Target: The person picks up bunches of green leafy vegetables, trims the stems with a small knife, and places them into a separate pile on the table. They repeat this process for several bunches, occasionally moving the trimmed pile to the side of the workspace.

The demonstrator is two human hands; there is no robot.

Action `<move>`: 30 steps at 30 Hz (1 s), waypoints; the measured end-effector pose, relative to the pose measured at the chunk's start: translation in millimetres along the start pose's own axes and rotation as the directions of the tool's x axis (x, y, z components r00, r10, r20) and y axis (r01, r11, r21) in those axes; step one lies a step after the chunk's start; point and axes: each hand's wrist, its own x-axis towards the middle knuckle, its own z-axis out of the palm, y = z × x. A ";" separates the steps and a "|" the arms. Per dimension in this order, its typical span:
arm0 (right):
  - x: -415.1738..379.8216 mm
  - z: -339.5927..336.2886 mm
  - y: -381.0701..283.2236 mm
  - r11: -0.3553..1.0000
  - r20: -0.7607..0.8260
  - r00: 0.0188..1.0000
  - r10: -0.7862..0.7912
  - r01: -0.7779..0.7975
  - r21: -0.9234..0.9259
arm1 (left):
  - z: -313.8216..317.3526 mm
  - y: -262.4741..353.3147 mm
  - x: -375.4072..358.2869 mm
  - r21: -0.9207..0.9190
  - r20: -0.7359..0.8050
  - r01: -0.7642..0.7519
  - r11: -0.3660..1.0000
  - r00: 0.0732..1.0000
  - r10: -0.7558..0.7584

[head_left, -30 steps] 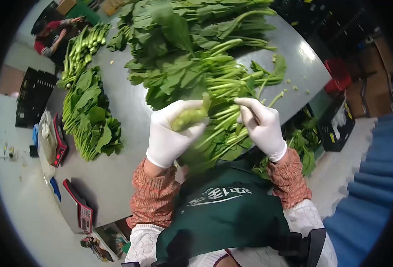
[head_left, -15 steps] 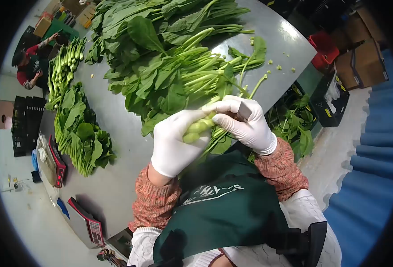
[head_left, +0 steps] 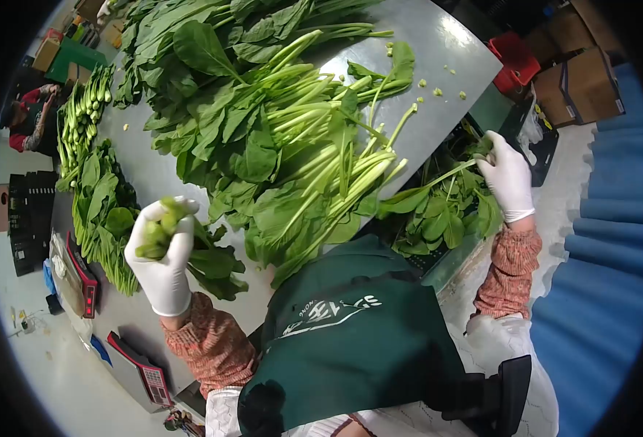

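My left hand, in a white glove, is closed around a bunch of leafy greens. Its pale stem ends point up, and its leaves hang to the right of the hand. Off to the right, my gloved right hand pinches the end of a single leaf stalk above loose leaves in a dark crate. Between the hands, a large heap of leafy greens lies on the metal table, many of its pale stems pointing right.
A row of greens lies along the table's far left side. Two red scales stand at the near left edge. Small stem cuttings dot the table. A red bin and a cardboard box are at right. Another person is at upper left.
My hands have moved apart. The left has carried the bunch left, away from the heap; the right has swung out over the crate with a leaf stalk.
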 end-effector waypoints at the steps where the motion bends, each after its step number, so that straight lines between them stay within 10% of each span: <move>1: -1.0 6.2 -7.2 0.977 0.019 1.000 -0.018 0.013 0.213 | 0.0 0.0 0.7 -0.076 -0.001 -0.023 0.997 1.000 0.023; 3: -9.9 27.6 -40.2 0.837 0.035 0.995 -0.092 0.058 0.545 | 12.0 0.6 4.5 -0.198 -0.021 -0.077 0.977 0.997 0.074; 7: -23.7 97.8 -115.5 0.970 0.442 0.888 -0.130 0.021 0.244 | 19.8 -8.1 2.2 -0.327 0.001 -0.058 0.943 0.998 0.062; 9: -32.3 144.8 -138.4 0.948 0.283 0.927 -0.246 0.169 0.268 | 21.7 -2.8 -0.8 -0.332 -0.004 -0.055 0.942 0.998 0.057; 16: -1.2 120.4 -61.9 0.935 0.209 0.959 0.191 -0.242 0.260 | -8.8 -4.2 -15.3 0.012 -0.145 -0.054 0.998 0.988 0.056; 20: -6.2 120.6 -31.4 0.946 0.130 0.974 0.187 -0.214 0.244 | 8.3 -11.0 -11.2 0.080 -0.089 -0.037 0.996 0.995 0.044; 22: -11.1 142.1 -46.1 0.870 0.094 0.994 0.063 -0.101 0.482 | 28.9 -13.4 -7.7 0.086 -0.022 -0.047 0.995 0.999 0.049; 25: -4.0 167.6 -66.7 0.640 0.449 0.885 0.122 -0.416 0.646 | 57.8 -4.7 -5.6 0.233 0.140 -0.214 0.949 0.973 0.185; 30: 0.6 139.4 -88.4 0.298 0.412 0.911 0.008 -0.395 0.869 | 73.5 -9.0 -12.0 0.254 0.234 -0.252 0.934 0.953 0.193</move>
